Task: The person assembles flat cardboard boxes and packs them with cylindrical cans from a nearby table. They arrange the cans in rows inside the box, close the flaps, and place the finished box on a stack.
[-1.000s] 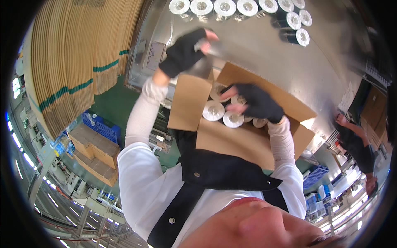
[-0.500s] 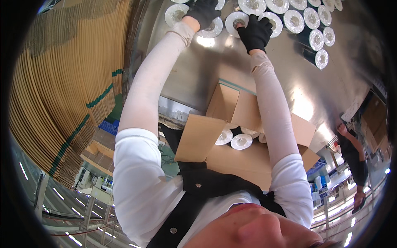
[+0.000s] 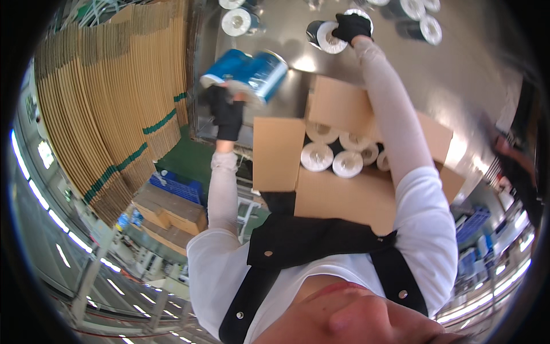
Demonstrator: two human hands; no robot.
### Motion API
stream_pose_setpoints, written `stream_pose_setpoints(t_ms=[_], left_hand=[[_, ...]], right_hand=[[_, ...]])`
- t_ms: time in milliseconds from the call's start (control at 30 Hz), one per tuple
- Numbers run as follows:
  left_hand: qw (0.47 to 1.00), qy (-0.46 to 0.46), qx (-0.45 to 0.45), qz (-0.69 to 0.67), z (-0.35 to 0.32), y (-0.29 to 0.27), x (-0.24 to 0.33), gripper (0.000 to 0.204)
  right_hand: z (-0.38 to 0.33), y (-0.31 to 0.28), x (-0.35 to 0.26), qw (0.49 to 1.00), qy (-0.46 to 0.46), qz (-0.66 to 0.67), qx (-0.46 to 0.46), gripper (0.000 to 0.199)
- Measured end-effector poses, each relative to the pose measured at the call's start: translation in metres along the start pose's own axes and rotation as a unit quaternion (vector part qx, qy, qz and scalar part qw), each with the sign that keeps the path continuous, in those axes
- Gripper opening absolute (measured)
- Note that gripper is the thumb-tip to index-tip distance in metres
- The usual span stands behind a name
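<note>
Since half a second ago, when both gloved hands reached out among the rolls on the steel table, the left hand [image 3: 228, 112] has drawn back toward the body with a blue-wrapped roll [image 3: 246, 71] clamped in its fingers; the roll looks blurred and lies tilted above the fist. Right hand [image 3: 350, 26] remains far out on the steel table [image 3: 475, 92], fingers closed over the top of a black-sided roll with a white face [image 3: 327, 35].

Between the two hands and the body stands an open cardboard box [image 3: 344, 195], flaps spread, its near-left flap just beside the left wrist. White rolls [image 3: 332, 157] sit inside it, directly under the right forearm, which stretches straight across the box. More rolls [image 3: 238, 22] lie on the table beyond the left hand and to the right of the right hand. Left of the left arm, which is bent at the elbow, a tall stack of flattened cardboard [image 3: 109, 109] leans.
</note>
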State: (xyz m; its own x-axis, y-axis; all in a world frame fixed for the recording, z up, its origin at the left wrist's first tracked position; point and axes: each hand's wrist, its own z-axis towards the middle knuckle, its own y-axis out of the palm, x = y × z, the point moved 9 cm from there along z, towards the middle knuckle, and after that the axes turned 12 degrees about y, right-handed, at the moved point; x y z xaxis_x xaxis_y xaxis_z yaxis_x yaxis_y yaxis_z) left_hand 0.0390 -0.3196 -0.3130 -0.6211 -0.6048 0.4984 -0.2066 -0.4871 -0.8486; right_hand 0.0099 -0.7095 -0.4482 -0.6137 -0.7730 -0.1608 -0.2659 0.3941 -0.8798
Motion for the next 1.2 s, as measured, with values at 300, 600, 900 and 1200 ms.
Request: stream_pose_setpoints(t_ms=[300,600,900,1200], left_hand=[[0.892,0.4,-0.21,-0.023,-0.016,-0.054,0.344,0.018],[0.753,0.585,-0.301,-0.029,-0.161,0.18,0.425,0.023],[0.757,0.324,-0.55,-0.136,-0.126,0.183,0.372,0.035],[0.978,0.032,0.028,-0.205,0.086,-0.006,0.09,0.017]], right_hand=[[-0.193,-0.242,0.155,0.82,-0.167,0.539,0.098,0.033],[-0.498,-0.215,0.205,0.872,-0.174,0.456,0.013,0.037],[-0.415,-0.001,0.175,0.992,-0.079,-0.015,-0.093,0.028],[-0.241,-0.144,0.121,0.853,-0.108,0.476,-0.183,0.021]])
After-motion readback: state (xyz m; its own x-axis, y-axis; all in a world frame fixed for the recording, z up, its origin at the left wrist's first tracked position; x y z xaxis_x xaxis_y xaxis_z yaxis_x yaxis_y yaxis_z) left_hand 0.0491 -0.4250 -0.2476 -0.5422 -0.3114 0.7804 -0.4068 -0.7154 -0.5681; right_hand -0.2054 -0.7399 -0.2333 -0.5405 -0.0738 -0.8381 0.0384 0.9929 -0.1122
